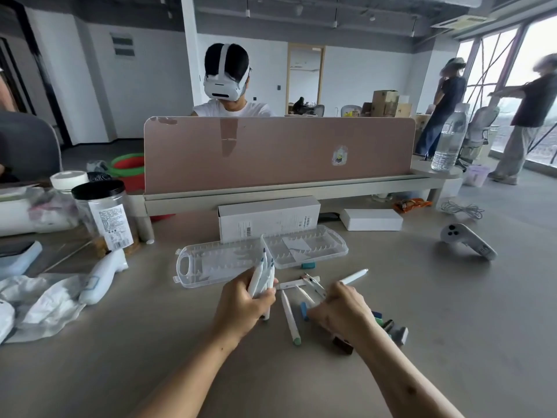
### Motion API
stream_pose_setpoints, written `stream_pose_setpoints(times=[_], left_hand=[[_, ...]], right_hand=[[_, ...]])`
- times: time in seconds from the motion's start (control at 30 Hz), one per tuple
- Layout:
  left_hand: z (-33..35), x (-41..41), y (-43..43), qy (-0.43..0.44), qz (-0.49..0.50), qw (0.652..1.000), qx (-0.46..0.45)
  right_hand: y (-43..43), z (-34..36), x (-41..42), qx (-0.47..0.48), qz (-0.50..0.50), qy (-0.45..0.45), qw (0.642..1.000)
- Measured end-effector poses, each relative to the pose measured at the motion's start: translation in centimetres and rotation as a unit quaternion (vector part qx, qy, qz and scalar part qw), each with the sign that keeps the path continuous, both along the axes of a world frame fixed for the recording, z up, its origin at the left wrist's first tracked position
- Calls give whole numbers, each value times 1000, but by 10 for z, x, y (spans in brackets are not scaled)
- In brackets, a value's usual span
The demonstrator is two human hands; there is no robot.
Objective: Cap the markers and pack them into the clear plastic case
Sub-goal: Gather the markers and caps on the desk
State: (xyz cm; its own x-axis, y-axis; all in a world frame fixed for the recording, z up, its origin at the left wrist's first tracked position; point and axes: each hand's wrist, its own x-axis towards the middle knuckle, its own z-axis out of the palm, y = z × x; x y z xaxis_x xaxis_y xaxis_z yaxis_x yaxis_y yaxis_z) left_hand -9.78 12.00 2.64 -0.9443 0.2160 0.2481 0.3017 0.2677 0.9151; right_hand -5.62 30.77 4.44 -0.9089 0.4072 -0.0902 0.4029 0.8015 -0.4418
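Observation:
The clear plastic case (211, 267) lies open on the table, both halves flat and empty. My left hand (241, 306) is shut on a bundle of several white markers (261, 276), tips up, just in front of the case. My right hand (340, 312) is curled over the pile of loose markers and caps; whether its fingers grip one is hidden. A white marker (355, 276) sticks out beyond it. Another marker with a green cap (291, 321) lies between my hands. Loose caps (388, 325) sit to the right of my right wrist, and a teal cap (308, 265) rests by the case.
A white carton (268, 220) stands behind the case, with a smaller white box (372, 220) to its right. A controller (465, 239) lies at the right. A jar (105, 217), crumpled plastic (39, 303) and a white device (104, 276) crowd the left. A person sits behind the pink divider (277, 152).

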Motion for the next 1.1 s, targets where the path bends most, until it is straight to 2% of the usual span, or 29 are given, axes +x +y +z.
stream_pose_setpoints(times=[0.1,0.23,0.43,0.63,0.77,0.93,1.0,1.1], left_hand=[[5,2,1,4,8,999,32],[23,10,15,-5,-16,997,70],[51,45,83,-104,-91,983,120],[39,88,188,-182,-147,964,129],[6,103,247,-222,-75,963,133],[-5,112,284,-171,19,984,42],[-3,113,291,-159,29,986,35],[-2,109,295,-150,26,988,8]], right_hand=[[8,4,3,-70,11,56,996],[32,28,14,-196,55,143,969],[105,57,44,-328,93,150,928],[190,42,86,-275,60,146,948],[236,12,105,-225,17,114,967],[265,-17,112,-139,-10,131,982],[267,-18,112,-77,-15,141,987],[269,-18,108,-54,-15,149,987]])
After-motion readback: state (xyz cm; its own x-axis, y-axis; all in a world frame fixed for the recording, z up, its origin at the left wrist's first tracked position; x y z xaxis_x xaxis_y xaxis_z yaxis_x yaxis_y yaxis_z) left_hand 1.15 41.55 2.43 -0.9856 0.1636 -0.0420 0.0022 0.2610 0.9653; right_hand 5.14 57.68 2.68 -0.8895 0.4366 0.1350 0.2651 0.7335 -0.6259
